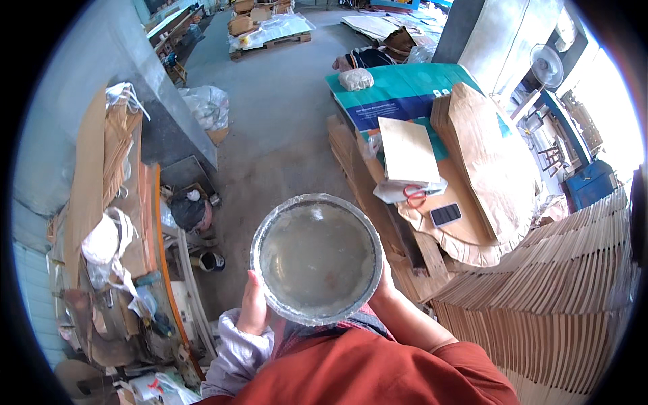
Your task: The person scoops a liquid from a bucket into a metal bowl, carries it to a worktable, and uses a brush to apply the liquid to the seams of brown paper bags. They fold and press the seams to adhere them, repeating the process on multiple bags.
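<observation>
In front of my body I carry a round grey basin point(314, 198) with a crusted, whitish rim. A cloudy, pale liquid or paste point(317, 260) fills much of its inside, and light glints off the surface. My left hand point(254, 305) presses against the basin's left side, its thumb up near the rim. On the opposite side my right hand point(385, 283) holds the wall, with most of its fingers hidden behind the basin. The basin is held roughly level above the floor.
To the right, a table holds a green-and-blue sheet point(391, 111), a pale board point(409, 150), red scissors point(414, 196), a phone point(445, 214) and brown paper stacks point(472, 162). Stacked brown sheets point(540, 317) stand nearer. A cluttered bench point(145, 229) lines the left, beside a dark can point(211, 262).
</observation>
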`<move>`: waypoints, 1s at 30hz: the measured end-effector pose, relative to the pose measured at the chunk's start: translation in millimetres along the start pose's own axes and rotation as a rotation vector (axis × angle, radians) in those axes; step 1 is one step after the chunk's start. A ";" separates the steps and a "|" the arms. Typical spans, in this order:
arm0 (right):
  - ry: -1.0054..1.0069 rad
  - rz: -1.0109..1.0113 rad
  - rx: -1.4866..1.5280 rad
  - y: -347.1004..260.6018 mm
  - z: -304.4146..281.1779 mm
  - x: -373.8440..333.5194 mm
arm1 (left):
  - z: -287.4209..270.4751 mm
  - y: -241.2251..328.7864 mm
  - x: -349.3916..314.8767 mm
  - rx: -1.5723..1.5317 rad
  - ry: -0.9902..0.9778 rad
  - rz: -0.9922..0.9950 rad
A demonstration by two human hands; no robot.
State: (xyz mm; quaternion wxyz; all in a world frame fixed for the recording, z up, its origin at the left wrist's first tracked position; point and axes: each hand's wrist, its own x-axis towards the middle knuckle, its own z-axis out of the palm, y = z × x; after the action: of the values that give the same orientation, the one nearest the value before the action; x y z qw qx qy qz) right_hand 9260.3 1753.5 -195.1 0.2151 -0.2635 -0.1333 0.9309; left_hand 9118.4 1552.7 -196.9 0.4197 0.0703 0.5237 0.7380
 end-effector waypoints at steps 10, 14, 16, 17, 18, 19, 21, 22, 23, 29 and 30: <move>-0.008 -0.248 -0.325 -76.8 13.0 171.4 | 19.4 39.5 208.1 0.062 -0.076 -0.012; -0.054 -0.200 -0.065 -108.3 29.8 228.4 | 33.1 63.4 294.6 0.139 -0.124 -0.003; 0.099 -0.212 -0.004 -120.7 38.9 254.9 | 49.9 81.0 331.5 0.170 -0.194 -0.014; 0.201 -0.234 0.083 -130.5 45.0 268.1 | 57.4 87.8 352.2 0.198 -0.206 -0.012; 0.194 -0.249 0.056 -136.6 49.6 279.9 | 69.5 100.7 366.4 0.169 -0.243 -0.090; 0.187 -0.263 0.030 -143.4 52.8 290.8 | 77.1 105.1 383.8 0.148 -0.250 -0.108; 0.160 -0.304 -0.034 -158.4 54.5 313.3 | 79.4 106.3 421.3 0.193 -0.290 -0.091; 0.180 -0.297 0.005 -166.1 58.0 326.1 | 68.8 94.4 449.0 0.260 -0.319 -0.054; 0.204 -0.289 0.049 -174.0 59.4 339.2 | 60.2 82.4 473.8 0.328 -0.349 -0.021; 0.255 -0.232 0.156 -228.4 60.2 401.2 | 87.3 67.9 567.6 0.512 -0.347 -0.020; 0.276 -0.219 0.142 -240.1 60.5 409.5 | 98.9 68.4 576.9 0.518 -0.338 -0.010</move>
State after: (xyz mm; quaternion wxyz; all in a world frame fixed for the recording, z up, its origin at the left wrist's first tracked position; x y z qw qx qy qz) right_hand 8991.7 2147.5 -235.7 0.3495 -0.3566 -0.0646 0.8640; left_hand 8766.9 2016.4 -290.0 0.4725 0.2943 0.6175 0.5557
